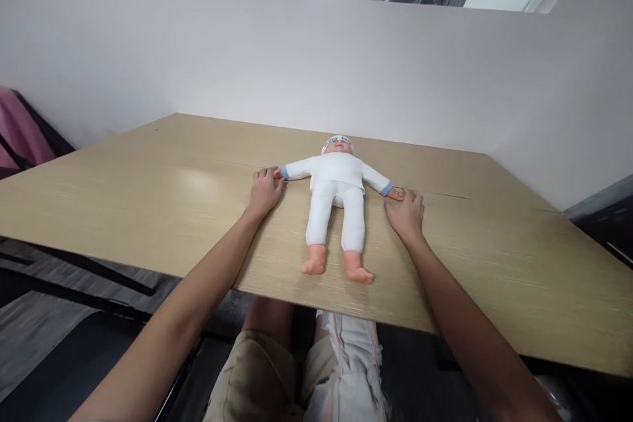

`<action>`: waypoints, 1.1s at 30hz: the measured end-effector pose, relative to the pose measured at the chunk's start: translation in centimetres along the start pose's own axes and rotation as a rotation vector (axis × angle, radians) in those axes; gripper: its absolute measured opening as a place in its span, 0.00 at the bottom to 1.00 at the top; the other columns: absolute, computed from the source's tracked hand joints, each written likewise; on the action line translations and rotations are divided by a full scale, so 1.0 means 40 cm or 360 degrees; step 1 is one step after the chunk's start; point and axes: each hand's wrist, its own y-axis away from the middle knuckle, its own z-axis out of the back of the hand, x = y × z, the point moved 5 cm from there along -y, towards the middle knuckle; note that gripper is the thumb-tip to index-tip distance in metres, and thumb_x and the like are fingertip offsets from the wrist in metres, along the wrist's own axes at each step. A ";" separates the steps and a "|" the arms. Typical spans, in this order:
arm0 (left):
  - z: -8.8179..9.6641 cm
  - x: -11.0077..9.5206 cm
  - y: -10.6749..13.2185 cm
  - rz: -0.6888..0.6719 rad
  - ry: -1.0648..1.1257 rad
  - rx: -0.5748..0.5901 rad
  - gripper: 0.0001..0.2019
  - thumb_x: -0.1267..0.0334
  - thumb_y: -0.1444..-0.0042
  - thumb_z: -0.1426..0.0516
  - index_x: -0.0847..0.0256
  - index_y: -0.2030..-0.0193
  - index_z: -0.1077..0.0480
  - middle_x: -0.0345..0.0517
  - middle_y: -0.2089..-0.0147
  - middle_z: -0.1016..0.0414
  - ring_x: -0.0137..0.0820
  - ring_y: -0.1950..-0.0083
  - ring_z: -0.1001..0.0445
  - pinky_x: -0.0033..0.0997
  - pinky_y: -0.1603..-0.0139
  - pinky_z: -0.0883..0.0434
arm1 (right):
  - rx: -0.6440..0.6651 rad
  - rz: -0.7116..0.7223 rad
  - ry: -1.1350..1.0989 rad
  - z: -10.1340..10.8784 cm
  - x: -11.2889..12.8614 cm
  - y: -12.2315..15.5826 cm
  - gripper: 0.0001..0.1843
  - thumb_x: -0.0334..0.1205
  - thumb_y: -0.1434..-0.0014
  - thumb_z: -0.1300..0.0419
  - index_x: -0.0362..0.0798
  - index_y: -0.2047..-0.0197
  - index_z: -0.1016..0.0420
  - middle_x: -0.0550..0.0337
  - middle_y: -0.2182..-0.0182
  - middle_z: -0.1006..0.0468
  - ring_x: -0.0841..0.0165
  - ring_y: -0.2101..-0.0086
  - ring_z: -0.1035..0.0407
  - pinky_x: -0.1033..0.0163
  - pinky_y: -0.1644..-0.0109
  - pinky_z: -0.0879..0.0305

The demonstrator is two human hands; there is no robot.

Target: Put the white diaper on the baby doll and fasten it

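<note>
A baby doll (339,175) in a white top, white trousers and a white headband with blue lettering lies on its back on the wooden table (173,211). Its arms are stretched out sideways, with blue cuffs, and its bare feet point toward me. My left hand (266,191) is closed around the doll's hand on the left side. On the other side, my right hand (406,214) pinches the doll's other hand, some of which still shows between thumb and fingers. Both my hands rest low against the tabletop.
A white wall (247,59) stands behind the table, with an opening above it. White frayed cloth (353,362) lies over my lap below the table's front edge. At the left are a black chair (74,356) and a pink cloth (20,125).
</note>
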 end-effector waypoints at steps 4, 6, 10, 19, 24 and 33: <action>0.063 -0.061 0.059 0.0026 0.0023 -0.0054 0.20 0.56 0.24 0.47 0.62 0.32 0.31 0.69 0.31 0.27 0.58 0.25 0.34 0.63 0.23 0.36 | -0.0200 -0.0054 -0.0256 0.099 0.114 0.071 0.25 0.46 0.33 0.41 0.45 0.36 0.27 0.32 0.37 0.25 0.42 0.33 0.33 0.34 0.26 0.38; 0.119 -0.111 0.129 0.0001 0.0041 -0.0127 0.22 0.54 0.24 0.46 0.61 0.30 0.34 0.71 0.25 0.34 0.58 0.18 0.42 0.65 0.21 0.39 | -0.0270 0.0049 -0.0343 0.170 0.194 0.147 0.21 0.47 0.30 0.44 0.49 0.38 0.28 0.37 0.39 0.22 0.45 0.34 0.31 0.34 0.26 0.36; 0.212 -0.190 0.424 0.0052 0.0269 -0.0436 0.24 0.49 0.26 0.46 0.47 0.27 0.35 0.57 0.18 0.39 0.58 0.18 0.41 0.72 0.21 0.39 | -0.0270 0.0203 -0.0486 0.299 0.258 0.419 0.17 0.48 0.25 0.45 0.57 0.37 0.29 0.40 0.38 0.21 0.46 0.37 0.25 0.34 0.34 0.26; -0.090 -0.230 1.116 0.0794 0.1283 0.0756 0.24 0.34 0.39 0.39 0.39 0.41 0.26 0.62 0.35 0.23 0.60 0.29 0.26 0.65 0.22 0.34 | 0.0318 -0.0181 -0.0567 0.266 0.001 0.916 0.16 0.57 0.35 0.31 0.70 0.45 0.21 0.53 0.49 0.13 0.43 0.49 0.18 0.27 0.42 0.20; -0.196 -0.226 1.111 0.1069 0.1567 0.1028 0.35 0.27 0.47 0.32 0.48 0.45 0.32 0.58 0.45 0.22 0.54 0.40 0.21 0.54 0.30 0.27 | 0.0821 -0.1169 -0.0823 0.174 -0.077 1.025 0.35 0.83 0.44 0.38 0.64 0.52 0.19 0.56 0.51 0.10 0.42 0.45 0.16 0.39 0.39 0.19; -0.130 -0.323 1.055 0.0763 0.1952 0.1465 0.41 0.30 0.46 0.28 0.57 0.36 0.26 0.59 0.35 0.19 0.56 0.28 0.25 0.59 0.20 0.35 | 0.1028 -0.1457 -0.1244 0.179 0.017 1.046 0.48 0.82 0.67 0.22 0.52 0.56 0.17 0.51 0.53 0.11 0.46 0.48 0.18 0.49 0.42 0.21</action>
